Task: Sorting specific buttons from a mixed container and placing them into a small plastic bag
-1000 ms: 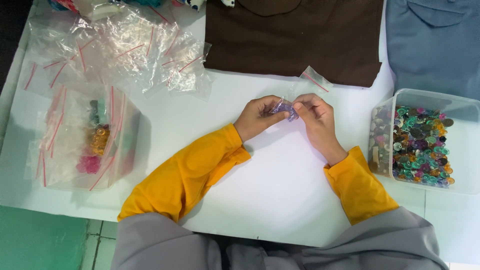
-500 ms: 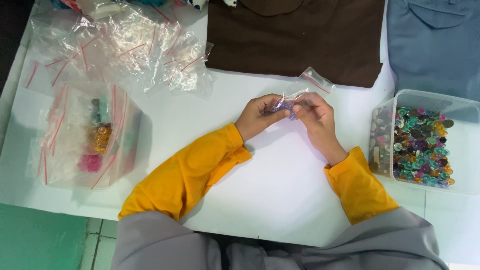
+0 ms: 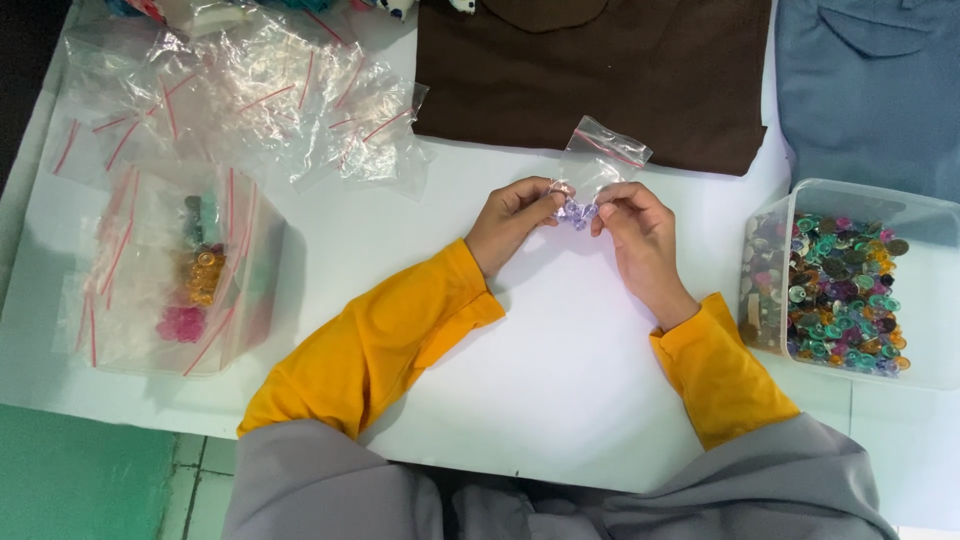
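My left hand (image 3: 510,222) and my right hand (image 3: 638,240) meet above the white table (image 3: 560,380), both pinching a small clear zip bag (image 3: 598,160) with a red strip. The bag stands up from my fingertips, and a few pale purple beads (image 3: 576,212) sit in its bottom between my fingers. Both arms wear yellow sleeves.
A clear tub (image 3: 850,275) of mixed coloured beads stands at the right. A pile of empty zip bags (image 3: 250,95) lies at the upper left, with a clear box (image 3: 180,270) of filled bags below it. Brown cloth (image 3: 600,70) and blue cloth (image 3: 870,80) lie at the back.
The small bag has come upright from my fingertips and now stands open above them. My hands stay in nearly the same spot.
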